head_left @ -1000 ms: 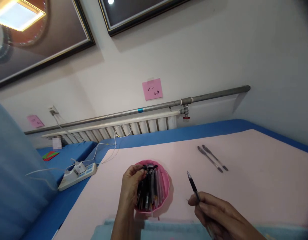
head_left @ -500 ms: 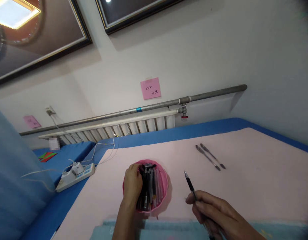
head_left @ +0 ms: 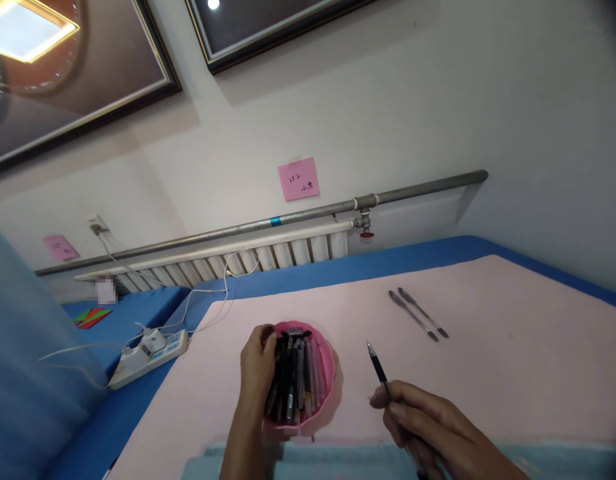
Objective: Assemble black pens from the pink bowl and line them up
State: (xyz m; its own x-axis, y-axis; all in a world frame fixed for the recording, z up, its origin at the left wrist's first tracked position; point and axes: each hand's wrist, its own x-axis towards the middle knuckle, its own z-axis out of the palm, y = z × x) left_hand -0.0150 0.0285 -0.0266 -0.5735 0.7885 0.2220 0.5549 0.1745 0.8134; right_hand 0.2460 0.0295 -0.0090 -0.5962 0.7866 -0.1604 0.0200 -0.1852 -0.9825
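Note:
My right hand (head_left: 428, 423) grips a black and clear ballpoint pen (head_left: 378, 367), its metal tip pointing up and away to the left. At the left rim of a pink scalloped basket (head_left: 330, 383) is my left hand (head_left: 257, 363), its fingers curled. What those fingers hold, if anything, is hidden. The basket contains several black pens (head_left: 289, 373) and, on its right side, clear plastic tubes (head_left: 315, 373). Beyond my right hand, two capped pens (head_left: 413, 315) (head_left: 423, 312) lie side by side on the pink sheet (head_left: 488, 373).
A power strip (head_left: 151, 360) with plugs and white cables stands at the left, on the blue surface (head_left: 368, 258) around the sheet. Light blue cloth (head_left: 338, 460) runs along the near edge. A radiator (head_left: 288, 253) and a pipe (head_left: 433, 187) line the wall.
My left hand has drawn back a little to the left, from over the pens to the basket's rim. My right hand and its pen are almost still.

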